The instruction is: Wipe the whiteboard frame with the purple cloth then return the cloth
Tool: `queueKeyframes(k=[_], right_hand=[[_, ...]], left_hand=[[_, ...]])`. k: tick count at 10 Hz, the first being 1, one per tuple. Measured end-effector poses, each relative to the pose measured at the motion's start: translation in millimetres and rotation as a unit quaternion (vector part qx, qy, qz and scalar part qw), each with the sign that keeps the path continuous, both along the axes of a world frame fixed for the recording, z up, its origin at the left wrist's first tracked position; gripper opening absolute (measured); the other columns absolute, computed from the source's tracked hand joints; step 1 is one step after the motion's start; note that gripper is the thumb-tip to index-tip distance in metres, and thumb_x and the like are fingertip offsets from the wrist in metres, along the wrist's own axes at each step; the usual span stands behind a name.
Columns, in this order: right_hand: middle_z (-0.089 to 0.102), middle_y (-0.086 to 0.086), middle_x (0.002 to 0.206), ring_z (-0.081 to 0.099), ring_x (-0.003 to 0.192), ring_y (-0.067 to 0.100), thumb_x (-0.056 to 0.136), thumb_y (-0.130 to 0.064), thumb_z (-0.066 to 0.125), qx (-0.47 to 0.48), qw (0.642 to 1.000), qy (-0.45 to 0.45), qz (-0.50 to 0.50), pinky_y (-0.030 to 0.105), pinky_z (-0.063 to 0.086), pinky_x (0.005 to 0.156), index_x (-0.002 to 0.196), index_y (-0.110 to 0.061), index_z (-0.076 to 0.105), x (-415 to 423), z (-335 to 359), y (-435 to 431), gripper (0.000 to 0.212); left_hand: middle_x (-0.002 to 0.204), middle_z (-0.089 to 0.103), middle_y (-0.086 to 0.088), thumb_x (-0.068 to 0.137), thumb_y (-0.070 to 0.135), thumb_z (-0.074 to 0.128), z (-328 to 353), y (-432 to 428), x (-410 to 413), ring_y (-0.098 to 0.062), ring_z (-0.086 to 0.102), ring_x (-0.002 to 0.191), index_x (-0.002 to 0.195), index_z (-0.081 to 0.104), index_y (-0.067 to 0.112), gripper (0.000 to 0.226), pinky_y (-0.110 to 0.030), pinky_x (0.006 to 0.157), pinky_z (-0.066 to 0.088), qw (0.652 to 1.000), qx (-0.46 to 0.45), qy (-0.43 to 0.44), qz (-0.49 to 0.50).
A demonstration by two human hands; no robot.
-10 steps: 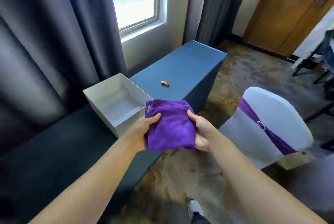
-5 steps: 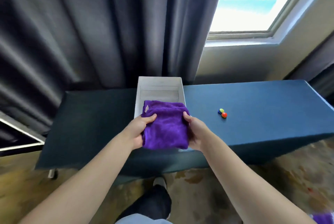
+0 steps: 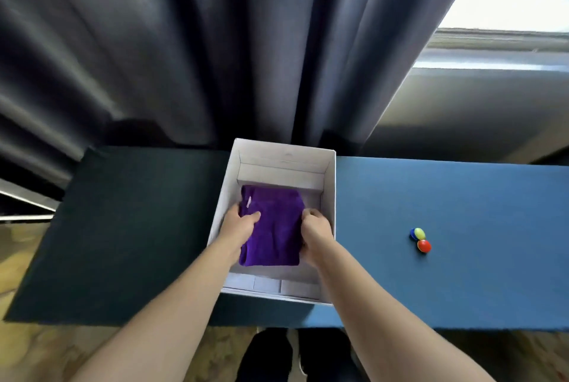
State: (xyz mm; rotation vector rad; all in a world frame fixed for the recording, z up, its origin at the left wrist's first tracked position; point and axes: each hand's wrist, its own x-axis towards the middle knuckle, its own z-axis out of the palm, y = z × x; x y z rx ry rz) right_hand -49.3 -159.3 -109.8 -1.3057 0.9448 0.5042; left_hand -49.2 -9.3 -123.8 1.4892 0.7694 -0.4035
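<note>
The folded purple cloth (image 3: 272, 227) lies inside the open white box (image 3: 328, 184) on the blue table (image 3: 446, 274). My left hand (image 3: 238, 229) grips the cloth's left edge, thumb on top. On the opposite edge my right hand (image 3: 317, 230) holds the cloth with curled fingers. Both hands reach down into the box. No whiteboard is in view.
Three small round magnets (image 3: 420, 240), blue, yellow and red, sit on the table to the right of the box. Dark curtains (image 3: 215, 43) hang right behind the table, with a window (image 3: 508, 6) at the upper right. A patterned carpet (image 3: 37, 351) lies below.
I have turned to face the table and stepped closer. Both hands have carried the cloth from above the table's front edge down into the white box.
</note>
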Motion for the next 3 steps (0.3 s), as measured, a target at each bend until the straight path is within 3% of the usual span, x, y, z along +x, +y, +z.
queueKeyframes(k=[1,3], right_hand=[[0.063,0.008,0.094,0.057,0.089,0.026,0.097,-0.015,0.042,-0.003,1.000,0.009,0.009,0.039,0.049,0.086,0.090,-0.017,0.058,6,-15,2,0.018],[0.064,0.008,0.097,0.059,0.084,0.028,0.094,-0.008,0.047,-0.016,0.992,-0.073,0.097,0.035,0.048,0.070,0.115,-0.019,0.061,-1,41,-9,0.027]], left_hand=[[0.090,0.072,0.002,0.088,0.008,0.062,-18,-2,5,-0.019,0.068,0.080,0.114,0.064,0.017,0.028,-0.030,0.069,0.054,0.999,0.045,-0.023,-0.008],[0.126,0.062,-0.007,0.079,0.024,0.071,30,0,5,-0.028,0.060,0.110,0.134,0.046,0.014,0.061,-0.041,0.096,0.050,0.977,0.177,-0.025,-0.121]])
